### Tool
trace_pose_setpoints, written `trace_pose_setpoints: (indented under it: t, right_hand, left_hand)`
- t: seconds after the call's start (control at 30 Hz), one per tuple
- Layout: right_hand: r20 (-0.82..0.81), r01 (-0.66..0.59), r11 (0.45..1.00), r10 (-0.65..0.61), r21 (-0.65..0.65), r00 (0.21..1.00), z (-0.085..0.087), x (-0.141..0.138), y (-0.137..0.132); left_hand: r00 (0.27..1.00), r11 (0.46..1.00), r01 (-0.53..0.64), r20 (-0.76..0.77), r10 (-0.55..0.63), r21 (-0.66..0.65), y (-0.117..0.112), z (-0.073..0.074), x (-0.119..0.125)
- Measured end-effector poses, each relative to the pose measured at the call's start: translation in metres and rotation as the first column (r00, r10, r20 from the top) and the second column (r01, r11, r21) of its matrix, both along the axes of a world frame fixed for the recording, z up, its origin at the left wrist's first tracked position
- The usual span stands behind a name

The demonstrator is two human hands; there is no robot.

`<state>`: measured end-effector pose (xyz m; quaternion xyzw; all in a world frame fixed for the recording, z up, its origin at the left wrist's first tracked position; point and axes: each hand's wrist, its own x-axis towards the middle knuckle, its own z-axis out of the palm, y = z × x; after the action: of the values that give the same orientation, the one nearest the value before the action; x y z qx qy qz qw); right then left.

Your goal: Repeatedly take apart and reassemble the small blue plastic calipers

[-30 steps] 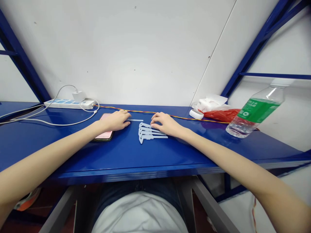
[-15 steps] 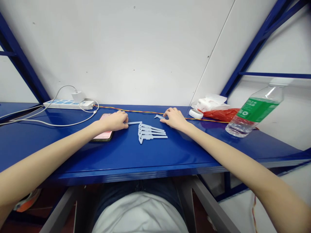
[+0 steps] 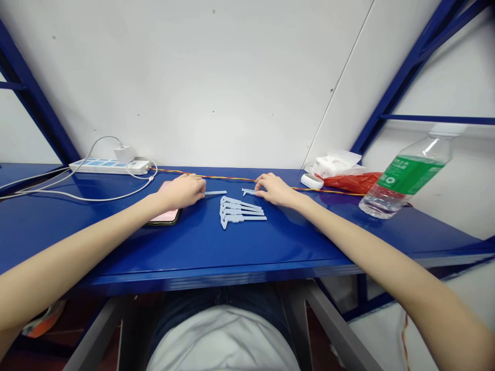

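- Head view, nearest ground: the blue table (image 3: 247,252) has a bare front edge with no lip, right above the person's lap. Any light part swept toward that edge would likely drop out of sight.
- A row of four pale blue parts (image 3: 240,211) lies flat, side by side, between the two forearms and just short of both hands. Risk: either wrist, drawn back low, could rake the row out of order.
- The left hand (image 3: 184,190) rests on the table, fingers curled narrow, with the tips closed on one end of a slim strip (image 3: 215,193). The strip lies flat and points right. The hold is at the very end and is judged weak, so the strip could pivot or slip.
- The heel of that hand lies over a phone (image 3: 165,214), pink screen up. Pressure or a slide there could shift the phone, and the hand with it.
- The right hand (image 3: 274,189) sits low, fingertips pinched close on a small piece (image 3: 247,191). The piece is just beyond the row and near the strip's free end without touching it. It is small and partly covered, so a loose pinch could flick it away.
- A coloured wire (image 3: 220,178) runs along the table just behind both hands, where knuckles could snag it.
- A water bottle (image 3: 406,178) stands at far right, and the wire runs up to its base. A tug on the wire could disturb the bottle.
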<state>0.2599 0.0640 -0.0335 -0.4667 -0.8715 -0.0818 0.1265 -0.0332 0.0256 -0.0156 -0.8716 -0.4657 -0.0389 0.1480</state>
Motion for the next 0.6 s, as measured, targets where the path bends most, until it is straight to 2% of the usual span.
trace_pose_setpoints:
  t: [0.2,0.37,0.6]
  right_hand:
    - [0.008,-0.082,0.995,0.082,0.053,0.997,0.003,-0.007,-0.008]
    - [-0.058,-0.152,0.973,0.164,0.171,0.985,0.007,-0.014,-0.017]
    - [-0.070,-0.182,0.952,0.205,0.244,0.976,0.008,-0.020,-0.027]
  left_hand:
    - [0.998,0.995,0.062,0.006,-0.062,0.082,-0.005,0.002,0.001]
    - [0.993,0.979,0.107,0.025,-0.113,0.171,-0.005,0.000,0.001]
    - [0.990,0.966,0.135,0.016,-0.142,0.218,-0.008,0.001,0.003]
